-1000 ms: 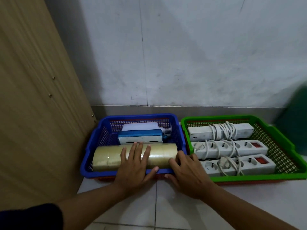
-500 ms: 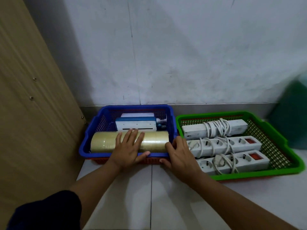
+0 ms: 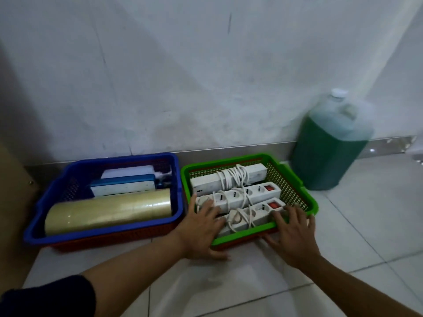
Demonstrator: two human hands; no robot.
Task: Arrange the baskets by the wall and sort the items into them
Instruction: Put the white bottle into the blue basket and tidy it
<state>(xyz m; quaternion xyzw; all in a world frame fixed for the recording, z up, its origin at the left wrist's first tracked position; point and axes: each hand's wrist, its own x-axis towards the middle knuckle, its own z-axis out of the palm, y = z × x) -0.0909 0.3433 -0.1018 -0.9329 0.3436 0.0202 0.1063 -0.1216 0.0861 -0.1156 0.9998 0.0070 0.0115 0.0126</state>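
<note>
A plain storage corner of a home or utility room, by the look of it: white tiled floor (image 3: 366, 225), scuffed white wall (image 3: 183, 76) with a grey skirting strip, a wooden panel (image 3: 11, 191) and a jug of green liquid (image 3: 329, 154).

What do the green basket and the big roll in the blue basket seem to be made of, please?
Green basket: apparently moulded plastic, given its uniform bright colour, perforated mesh walls and smooth rim. Big roll: looks like clear-brownish packing tape, glossy and translucent with faint seams, possibly several rolls stacked.
</note>
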